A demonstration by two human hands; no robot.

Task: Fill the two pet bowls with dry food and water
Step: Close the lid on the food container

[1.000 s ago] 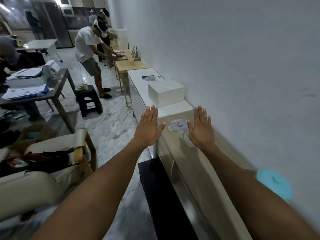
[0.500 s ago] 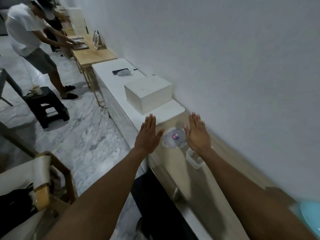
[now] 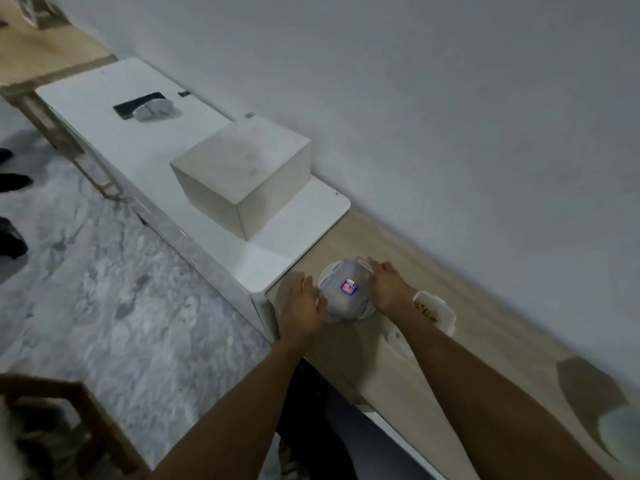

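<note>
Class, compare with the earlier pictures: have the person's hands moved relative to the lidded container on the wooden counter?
Yes. The left hand and right hand have closed inward onto the lidded container, now touching its sides.

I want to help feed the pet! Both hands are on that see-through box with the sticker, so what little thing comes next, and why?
Probably unclip the lid. The left hand and right hand press either side of the clear plastic lidded container with a sticker, whose lid looks shut. The small white rectangular dish beside it holds only a few brown pellets, so it likely needs more.
</note>
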